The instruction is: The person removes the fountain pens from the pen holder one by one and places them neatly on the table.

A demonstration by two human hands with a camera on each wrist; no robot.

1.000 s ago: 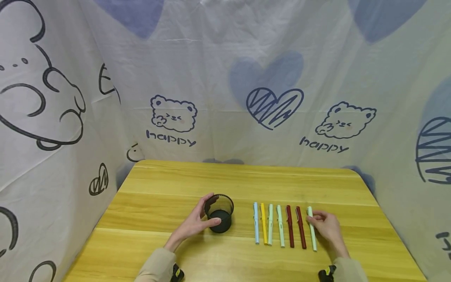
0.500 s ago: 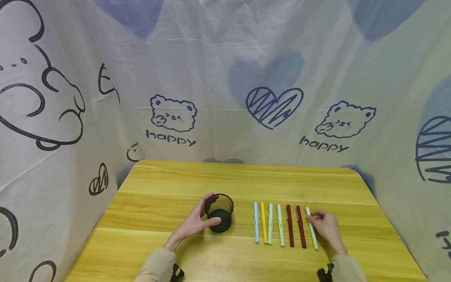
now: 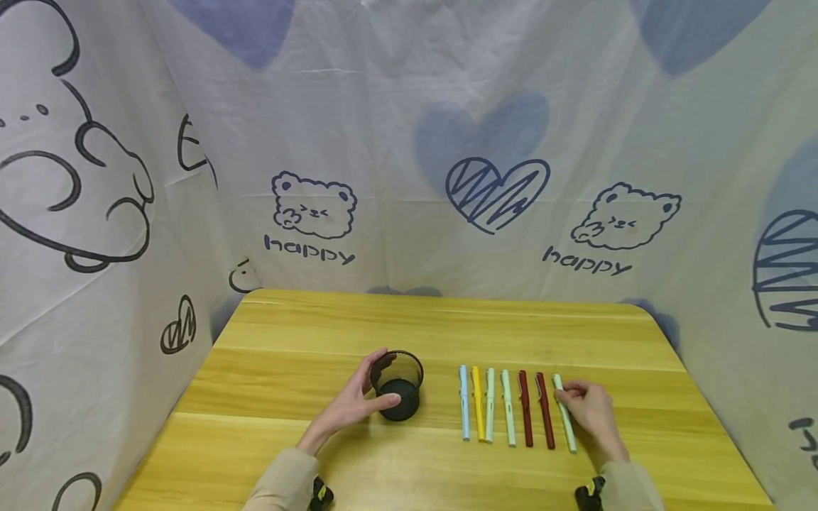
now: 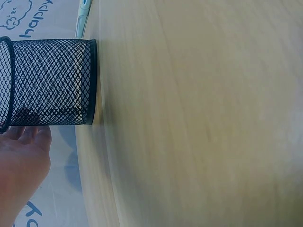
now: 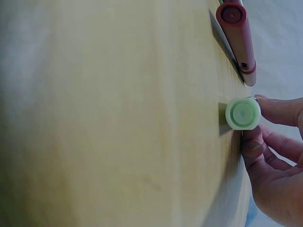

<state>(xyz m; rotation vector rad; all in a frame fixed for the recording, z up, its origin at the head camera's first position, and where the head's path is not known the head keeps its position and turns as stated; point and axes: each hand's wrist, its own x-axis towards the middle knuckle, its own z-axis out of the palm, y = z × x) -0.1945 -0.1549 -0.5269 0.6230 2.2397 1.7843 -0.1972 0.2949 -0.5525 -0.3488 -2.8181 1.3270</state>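
My left hand (image 3: 348,403) holds a black mesh pen holder (image 3: 406,407) that stands upright on the table, thumb on its near side and fingers around the far side. In the left wrist view the mesh wall (image 4: 52,82) fills the left, with the hand (image 4: 26,161) against it. At the right end of a row of pens, my right hand (image 3: 589,408) pinches a mint green pen (image 3: 566,424) near its upper end. The right wrist view shows the pen's round end (image 5: 243,113) close over the table, between thumb and fingers (image 5: 277,111).
Left of the held pen lie two dark red pens (image 3: 526,411), two more mint green pens (image 3: 508,411), a yellow pen (image 3: 478,408) and a light blue pen (image 3: 464,404), roughly parallel. The wooden table (image 3: 358,323) has printed cloth (image 3: 396,177) hanging behind and at both sides.
My right hand has shifted slightly left, bringing the upper end of the mint green pen left, so the pen slants a bit more. The left hand and pen holder stay put.
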